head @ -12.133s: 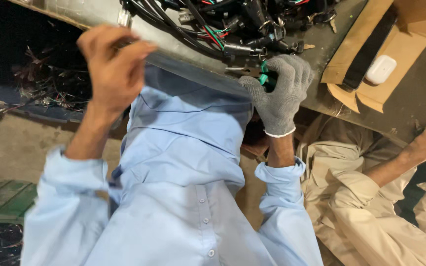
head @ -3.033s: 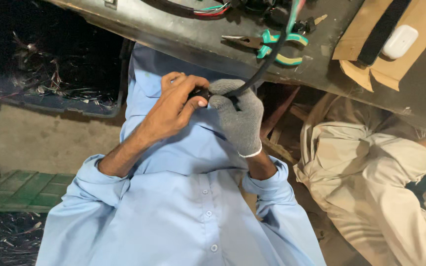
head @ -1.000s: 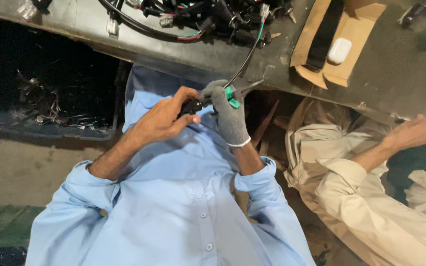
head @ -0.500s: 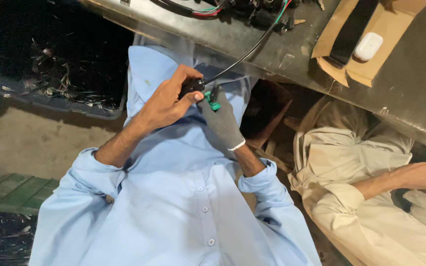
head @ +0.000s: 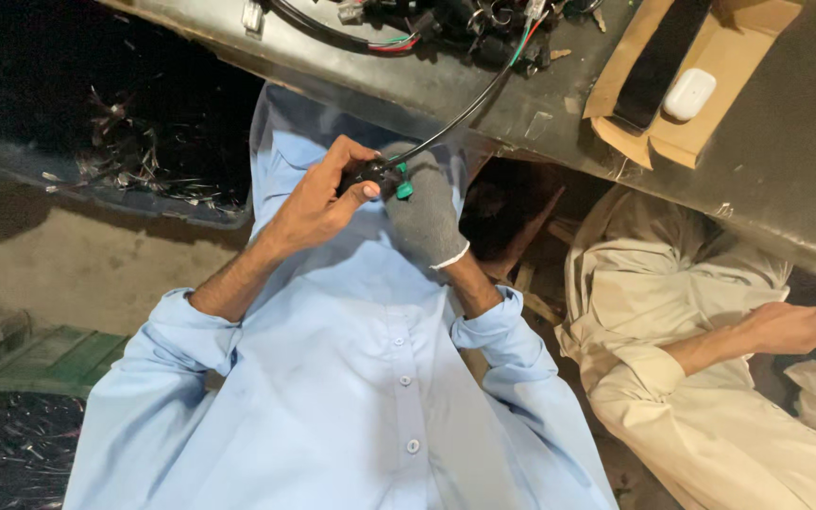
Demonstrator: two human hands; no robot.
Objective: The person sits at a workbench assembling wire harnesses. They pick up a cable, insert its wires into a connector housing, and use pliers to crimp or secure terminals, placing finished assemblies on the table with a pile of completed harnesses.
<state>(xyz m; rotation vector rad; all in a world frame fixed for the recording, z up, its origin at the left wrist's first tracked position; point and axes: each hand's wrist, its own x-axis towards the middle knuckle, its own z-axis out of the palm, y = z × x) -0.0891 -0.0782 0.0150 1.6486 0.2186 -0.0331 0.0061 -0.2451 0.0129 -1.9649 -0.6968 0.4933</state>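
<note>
Left hand (head: 318, 203), bare: fingers curled round a small black plastic connector block (head: 363, 174), thumb pressed on its near face. Grasp is firm, held up in front of the chest.

Right hand (head: 424, 212), in a grey knit glove: closed round a green-handled hand tool (head: 402, 181), only the green grip end showing between glove and block. The tool's working end is hidden, so whether it touches the block cannot be told.

Thin black sheathed cable (head: 465, 111) runs from the block up and away to the dark metal counter (head: 484, 90), ending in the tangled bundle of black, red and green wires (head: 408, 24) lying there.

Progress, as a judgement: the block is on the cable end and being worked with the tool at this moment, so this piece looks mid-way, neither finished nor set down. The bundle on the counter holds several more connectors; which are finished cannot be told.

Farther out: an open brown cardboard box (head: 616, 113) on the counter holds a flat black slab (head: 658, 61) and a small white rounded case (head: 689, 94). To the right, a co-worker in cream clothing sits close by; that person's hand (head: 795, 326) is at the counter's edge, pinching something too small to identify. A dark tray of wire scraps (head: 134, 165) sits on the floor to the left.
</note>
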